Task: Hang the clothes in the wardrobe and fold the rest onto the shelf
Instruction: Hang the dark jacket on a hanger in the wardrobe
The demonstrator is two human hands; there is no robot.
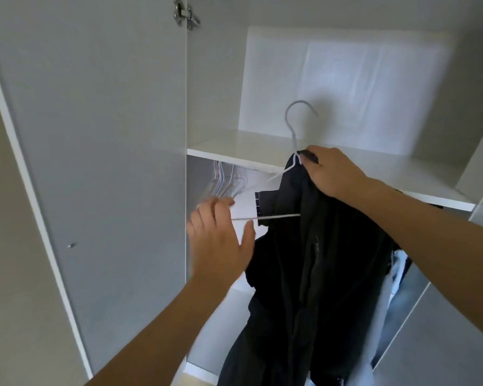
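A black garment [313, 260] hangs from a white wire hanger [292, 129] in front of the open wardrobe. My right hand [332, 171] grips the top of the hanger together with the garment's collar, just in front of the shelf [234, 149]. The hanger's hook points up above the shelf edge. My left hand [221, 240] is open with fingers spread, blurred, beside the hanger's lower bar on the left and holding nothing.
Several empty white hangers [226, 179] hang under the shelf at the left. The open wardrobe door [95, 135] stands at the left. Light-coloured clothes [396, 274] hang behind the black garment on the right.
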